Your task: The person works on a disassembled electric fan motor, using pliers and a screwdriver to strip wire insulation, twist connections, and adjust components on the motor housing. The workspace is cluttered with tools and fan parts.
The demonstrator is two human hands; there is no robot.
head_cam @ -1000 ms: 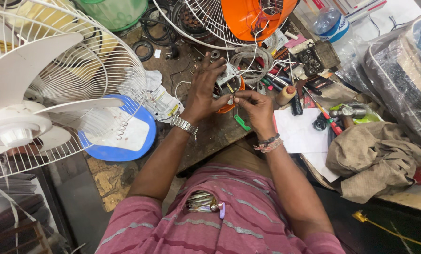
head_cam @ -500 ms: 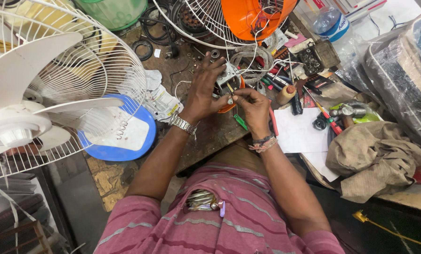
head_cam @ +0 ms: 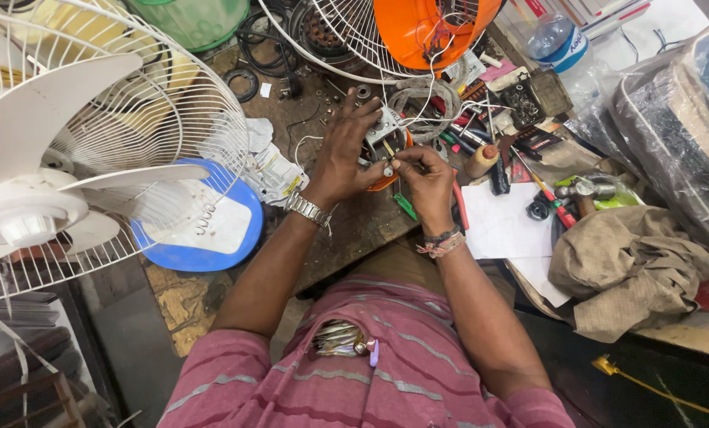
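While the cluttered wooden workbench (head_cam: pixel 346 230) looks the same as it did half a second ago, the two hands have drawn slightly closer over its middle, and the right hand's fingertips now pinch nearer the left thumb. Largest item: a white pedestal fan (head_cam: pixel 61 158) with smooth plastic blades inside a thin wire cage, overhanging the bench's left edge; its position is unchanged. Below it lies a rounded blue-and-white fan base (head_cam: pixel 212 230), glossy plastic, at the front left edge. A second wire fan guard (head_cam: pixel 346 40) with an orange plastic motor housing (head_cam: pixel 422 28) rests at the far edge. A crumpled brown cloth (head_cam: pixel 632 269), coarse and matte, sits at the right edge beside white paper sheets (head_cam: pixel 501 222). Left hand (head_cam: pixel 346 154): fingers spread, thumb and forefinger closed on a small metal fan-motor part (head_cam: pixel 385 131) with an orange rim, held over the bench's middle; a metal link wristwatch (head_cam: pixel 307 209) circles the wrist. Right hand (head_cam: pixel 426 186): fingertips pressed together on a fine piece at that part, too small to identify; thread bracelets (head_cam: pixel 442 242) at the wrist. A green-handled tool (head_cam: pixel 404 206) lies just under the right hand. Small screwdrivers (head_cam: pixel 549 198) with red and green handles lie near the paper.
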